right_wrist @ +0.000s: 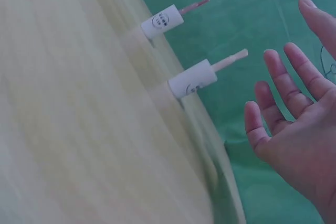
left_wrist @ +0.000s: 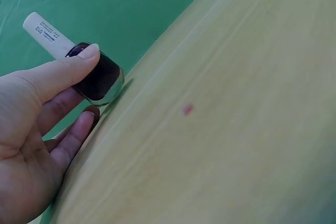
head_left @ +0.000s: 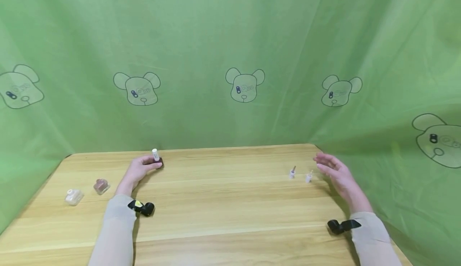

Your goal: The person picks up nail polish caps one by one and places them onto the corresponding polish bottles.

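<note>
My left hand (head_left: 138,169) pinches a dark nail polish bottle (left_wrist: 100,80) between thumb and fingers, at the table's far left. A white cap (left_wrist: 48,35) with printing is on that bottle. At the right, my right hand (right_wrist: 299,114) holds nothing, its fingers spread and slightly bent. Beside it two white caps stand upright on the table with their brushes pointing up: one with a pinkish brush (right_wrist: 194,6), the other with a pale brush (right_wrist: 231,60). Two capless bottles, a clear-whitish bottle (head_left: 74,197) and a mauve bottle (head_left: 101,186), are left of my left forearm.
The wooden table (head_left: 216,210) ends at a green curtain (head_left: 201,38) printed with bear heads, which also hangs along both sides. A small red spot (left_wrist: 188,109) marks the tabletop. Black straps with cameras (head_left: 144,208) sit on both wrists.
</note>
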The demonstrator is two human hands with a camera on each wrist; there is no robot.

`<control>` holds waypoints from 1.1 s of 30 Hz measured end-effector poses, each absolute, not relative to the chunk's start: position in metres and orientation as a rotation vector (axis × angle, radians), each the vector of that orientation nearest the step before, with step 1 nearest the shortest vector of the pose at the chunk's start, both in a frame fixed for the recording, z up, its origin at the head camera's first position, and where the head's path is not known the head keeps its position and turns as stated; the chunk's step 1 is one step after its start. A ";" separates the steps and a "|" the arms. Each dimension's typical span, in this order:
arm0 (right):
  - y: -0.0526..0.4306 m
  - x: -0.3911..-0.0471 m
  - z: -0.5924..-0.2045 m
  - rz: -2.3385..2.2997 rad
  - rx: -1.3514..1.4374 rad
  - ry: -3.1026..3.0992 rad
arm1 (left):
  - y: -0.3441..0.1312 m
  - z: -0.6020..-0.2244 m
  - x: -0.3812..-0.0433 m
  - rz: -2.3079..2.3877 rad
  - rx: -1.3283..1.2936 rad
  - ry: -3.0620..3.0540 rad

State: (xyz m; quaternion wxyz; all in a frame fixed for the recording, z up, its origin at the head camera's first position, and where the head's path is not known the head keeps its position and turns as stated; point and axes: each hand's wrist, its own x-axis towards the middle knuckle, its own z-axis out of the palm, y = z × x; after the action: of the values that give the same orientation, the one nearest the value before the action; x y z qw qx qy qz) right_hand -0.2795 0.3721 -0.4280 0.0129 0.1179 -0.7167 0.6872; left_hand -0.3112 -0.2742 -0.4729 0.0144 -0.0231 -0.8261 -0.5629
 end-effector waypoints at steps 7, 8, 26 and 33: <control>0.380 -0.280 -0.437 2.192 0.404 -2.243 | -0.274 -0.473 -0.313 -1.687 -0.121 -2.630; 0.381 -0.280 -0.438 2.202 0.411 -2.242 | -0.274 -0.473 -0.312 -1.687 -0.121 -2.632; 0.389 -0.282 -0.454 2.011 0.413 -2.561 | -0.275 -0.473 -0.313 -1.742 -0.136 -2.620; 0.385 -0.283 -0.458 1.836 0.306 -2.709 | -0.277 -0.473 -0.303 -1.867 -0.045 -2.500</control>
State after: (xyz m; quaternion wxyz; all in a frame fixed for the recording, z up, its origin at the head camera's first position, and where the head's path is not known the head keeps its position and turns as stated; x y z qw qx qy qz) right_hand -0.2827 0.3855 -0.4579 -0.0726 0.0929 -0.8220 0.5572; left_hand -0.3029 -0.2768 -0.4729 0.0107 -0.0143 -0.8011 -0.5983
